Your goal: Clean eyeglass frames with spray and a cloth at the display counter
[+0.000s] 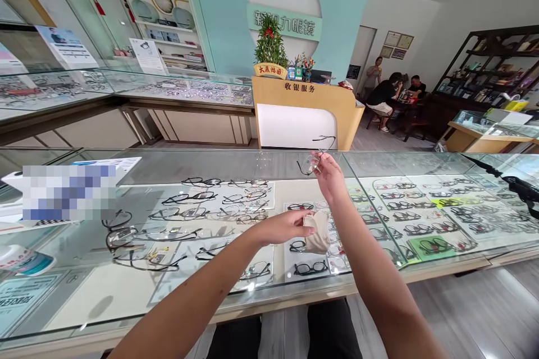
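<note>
Raised over the far edge of the glass display case [269, 286], my right hand [329, 174] grips a pair of eyeglasses [309, 166] with thin dark temples. Its fingers pinch the frame, and one temple sticks up behind them. Lower and to the left, my left hand [290, 225] is closed on a beige cloth [319, 231], which hangs loosely from the fingers above the glass. Under the cloth, inside the case, dark-framed glasses [310, 268] lie in a row. The cloth and the glasses in my right hand are apart.
Several eyeglasses [189, 197] lie on the left part of the counter. At far left are a white box [12, 202] and a white-and-blue bottle [27, 259]. A black strap-like object [520, 186] rests at right. Beyond stands a cashier desk [303, 98]; people sit at a table behind.
</note>
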`<state>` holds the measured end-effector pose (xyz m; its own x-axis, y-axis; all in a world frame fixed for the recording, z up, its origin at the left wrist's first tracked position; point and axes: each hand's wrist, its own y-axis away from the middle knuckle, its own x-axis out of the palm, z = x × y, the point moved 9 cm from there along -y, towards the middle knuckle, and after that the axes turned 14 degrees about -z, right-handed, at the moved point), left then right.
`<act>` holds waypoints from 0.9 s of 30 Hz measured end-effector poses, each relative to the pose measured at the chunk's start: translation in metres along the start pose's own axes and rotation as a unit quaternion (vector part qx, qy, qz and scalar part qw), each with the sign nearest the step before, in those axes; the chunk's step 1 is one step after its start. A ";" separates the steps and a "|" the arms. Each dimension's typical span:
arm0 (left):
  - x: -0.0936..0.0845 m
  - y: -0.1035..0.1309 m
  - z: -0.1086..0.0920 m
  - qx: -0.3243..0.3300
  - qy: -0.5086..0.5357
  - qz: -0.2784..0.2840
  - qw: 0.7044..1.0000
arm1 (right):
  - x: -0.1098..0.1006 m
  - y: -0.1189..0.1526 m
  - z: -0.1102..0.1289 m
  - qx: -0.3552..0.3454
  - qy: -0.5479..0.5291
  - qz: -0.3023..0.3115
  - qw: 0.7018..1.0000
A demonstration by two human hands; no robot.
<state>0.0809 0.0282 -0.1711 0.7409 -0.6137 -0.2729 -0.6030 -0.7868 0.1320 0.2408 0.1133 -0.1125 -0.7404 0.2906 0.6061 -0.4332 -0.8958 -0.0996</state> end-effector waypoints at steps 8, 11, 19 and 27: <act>-0.046 -0.009 -0.011 0.014 0.082 -0.174 0.981 | 0.010 0.007 0.005 -0.018 0.031 0.041 0.999; -0.082 -0.003 -0.024 0.086 0.034 -0.324 0.942 | 0.018 0.014 0.008 -0.038 0.080 0.073 0.993; -0.114 0.035 -0.077 0.354 -0.252 -0.485 0.759 | 0.045 0.043 0.007 -0.108 0.254 0.194 0.941; -0.117 0.033 -0.081 0.384 -0.313 -0.459 0.737 | 0.055 0.059 0.001 -0.062 0.287 0.274 0.916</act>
<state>-0.0013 0.0685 -0.0573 0.8046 0.4941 -0.3293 -0.1003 -0.4335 -0.8955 0.1752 0.0755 -0.0842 -0.9968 -0.0306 -0.0736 0.0560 -0.9255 -0.3746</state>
